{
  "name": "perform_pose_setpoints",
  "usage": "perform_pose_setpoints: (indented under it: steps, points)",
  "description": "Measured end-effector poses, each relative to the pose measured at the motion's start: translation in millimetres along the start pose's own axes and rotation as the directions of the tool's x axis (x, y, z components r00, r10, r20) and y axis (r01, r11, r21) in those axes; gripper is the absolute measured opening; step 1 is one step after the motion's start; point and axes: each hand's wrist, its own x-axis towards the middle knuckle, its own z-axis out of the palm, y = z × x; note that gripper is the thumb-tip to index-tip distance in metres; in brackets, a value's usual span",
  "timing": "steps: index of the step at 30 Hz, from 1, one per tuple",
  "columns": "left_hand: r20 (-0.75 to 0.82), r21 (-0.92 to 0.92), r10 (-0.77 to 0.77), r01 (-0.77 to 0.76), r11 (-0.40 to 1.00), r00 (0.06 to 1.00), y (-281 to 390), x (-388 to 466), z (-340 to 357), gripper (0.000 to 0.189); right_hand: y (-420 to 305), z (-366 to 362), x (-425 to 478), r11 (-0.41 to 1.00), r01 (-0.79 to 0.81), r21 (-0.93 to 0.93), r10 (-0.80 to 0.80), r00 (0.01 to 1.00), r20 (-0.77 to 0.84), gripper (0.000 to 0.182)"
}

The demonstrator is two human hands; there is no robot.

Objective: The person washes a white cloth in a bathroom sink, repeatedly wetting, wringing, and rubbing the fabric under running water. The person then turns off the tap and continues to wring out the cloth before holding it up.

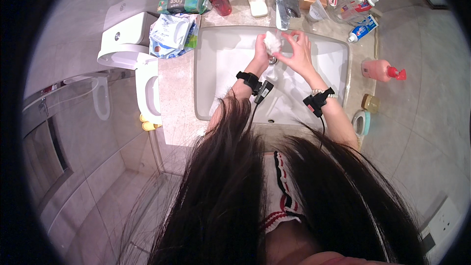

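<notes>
My left hand (pixel 261 53) holds a crumpled white, wet-looking piece of material (pixel 272 43) under the metal faucet (pixel 282 18). On its other side, my right hand (pixel 298 53) has its fingers spread, with the thumb and a fingertip at or very near the white piece; whether they pinch it is unclear. Both hands are over the white sink basin (pixel 323 77), above the metal drain (pixel 273 60). Each wrist wears a black strap with a small cabled device.
A red bottle (pixel 220 2), a white soap bar (pixel 257 4), tissue packs (pixel 176 2) and a toothpaste tube (pixel 363 28) stand or lie behind the sink. A pink pump bottle (pixel 377 70) and a brush (pixel 361 123) lie right. A toilet (pixel 147 88) is left.
</notes>
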Motion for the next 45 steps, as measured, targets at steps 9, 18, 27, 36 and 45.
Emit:
perform_pose_setpoints:
  steps: [9, 18, 27, 36, 45]
  points:
    - [0.052, 0.132, 0.025, -0.032, 0.991, 0.998, 4.9, -22.5, -18.1, 0.038, 21.6, 19.1, 4.0, 1.000, -0.018, -0.011, 0.019, 0.999, 0.040, 0.033]
    - [-0.001, -0.315, 0.205, -0.195, 0.929, 0.979, 0.3, -21.0, 10.0, 0.035, 16.7, 36.1, 2.7, 0.928, -0.320, 0.191, 0.351, 0.922, -0.164, 0.039]
    - [-0.376, 0.008, 0.160, -0.170, 0.985, 0.913, -8.1, 5.0, -15.0, 0.019, -2.4, 23.7, -12.2, 0.980, -0.024, 0.198, 0.047, 0.993, -0.111, 0.041]
    - [-0.186, -0.371, 0.088, -0.153, 0.916, 0.979, 2.3, -6.7, -2.9, 0.024, 15.9, 32.8, -10.7, 0.799, -0.584, 0.146, 0.460, 0.749, 0.477, 0.068]
    - [0.140, -0.560, 0.056, 0.032, 0.828, 0.989, -1.8, -29.4, -5.2, 0.035, 30.7, 56.9, 8.0, 0.633, -0.666, 0.393, 0.534, 0.744, 0.401, 0.057]
